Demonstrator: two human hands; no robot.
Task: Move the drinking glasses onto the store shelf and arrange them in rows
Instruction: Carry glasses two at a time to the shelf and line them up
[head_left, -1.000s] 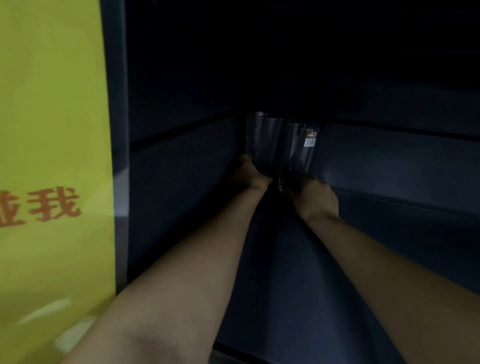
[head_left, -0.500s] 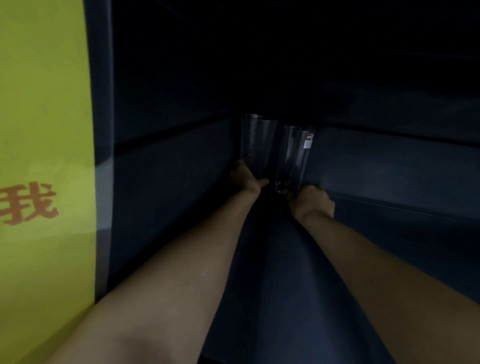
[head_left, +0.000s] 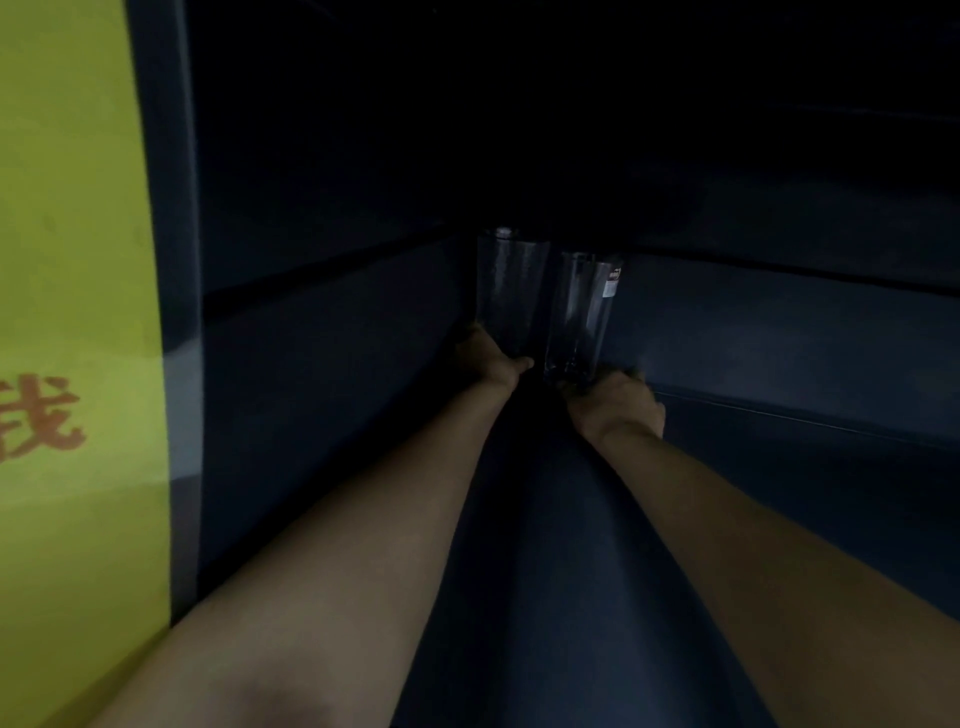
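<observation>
**Left hand and right hand each hold a tall glass deep inside a dark store shelf**

Both bare forearms reach forward into the far left corner of a dim, dark blue metal shelf. The left hand is curled round the base of a tall clear drinking glass, the left glass, with the thumb lying across its foot. The right hand grips the base of a second tall clear drinking glass, the right glass; its fingers are mostly hidden in shadow.

Both glasses are upright and just beside each other, close to the shelf's dark blue back wall. The left glass is next to the dark blue side wall. A small white and red label is stuck near the rim of the right glass. In the low light I cannot tell whether the glass bases touch the shelf floor.

Overhead, the space is almost black. At the far left, outside a grey-blue upright post, is a bright yellow-green panel bearing a red-orange printed character.
</observation>
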